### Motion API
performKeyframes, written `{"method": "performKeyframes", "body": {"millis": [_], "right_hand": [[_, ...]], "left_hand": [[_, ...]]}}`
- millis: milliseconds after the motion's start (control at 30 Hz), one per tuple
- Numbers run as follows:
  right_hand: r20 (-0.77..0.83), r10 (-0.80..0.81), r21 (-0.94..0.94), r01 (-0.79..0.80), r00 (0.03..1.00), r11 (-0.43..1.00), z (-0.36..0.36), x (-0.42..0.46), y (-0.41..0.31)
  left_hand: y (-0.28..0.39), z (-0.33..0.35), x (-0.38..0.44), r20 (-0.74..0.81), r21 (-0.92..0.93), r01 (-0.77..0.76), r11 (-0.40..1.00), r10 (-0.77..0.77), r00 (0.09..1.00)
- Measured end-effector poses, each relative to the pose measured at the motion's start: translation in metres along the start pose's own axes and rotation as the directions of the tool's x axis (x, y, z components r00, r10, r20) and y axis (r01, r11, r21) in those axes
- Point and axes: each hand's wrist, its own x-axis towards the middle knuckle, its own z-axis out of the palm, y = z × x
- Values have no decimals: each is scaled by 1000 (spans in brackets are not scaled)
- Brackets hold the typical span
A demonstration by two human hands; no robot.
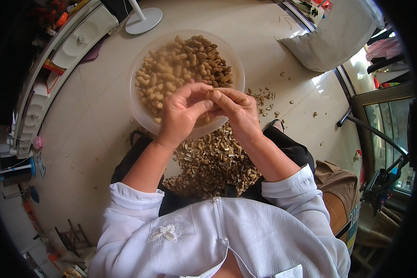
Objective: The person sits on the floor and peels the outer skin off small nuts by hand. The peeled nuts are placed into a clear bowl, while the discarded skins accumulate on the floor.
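Observation:
Unshelled peanuts (191,57) fill much of a wide translucent plastic basin (239,66) on the floor in front of me. Above the basin's near right part, my left hand (186,107) and my right hand (236,107) meet at the fingertips. Between them they pinch a small brown peanut piece (210,93), partly covered by the fingers; whether its shell is split I cannot tell. Below the hands, a large heap of broken peanut shells (215,163) lies on the floor between my legs.
Loose shell bits (264,100) are scattered on the tiled floor right of the basin. A white sack (330,45) stands at upper right, a white round stand base (144,21) at the top. White drawers (74,43) line the left; a brown cloth (337,180) covers a wooden seat at right.

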Motion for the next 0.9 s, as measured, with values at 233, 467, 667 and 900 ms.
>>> {"method": "performKeyframes", "body": {"millis": [233, 467, 667, 900], "right_hand": [[-93, 50, 153, -35, 994, 988, 5, 9, 4], [-137, 82, -173, -105, 987, 979, -1, 19, 3], [-124, 55, -121, -70, 991, 990, 3, 16, -5], [-20, -50, -104, 48, 999, 993, -14, 11, -30]], "left_hand": [[2, -1, 6, -98, -353, 152, 923, -198, 975], [-9, -10, 8, -148, -271, 212, 939, -259, 955], [-14, -15, 9, -179, -262, 202, 944, -253, 951], [-5, -19, 14, -163, -22, 87, 996, -89, 983]]}}
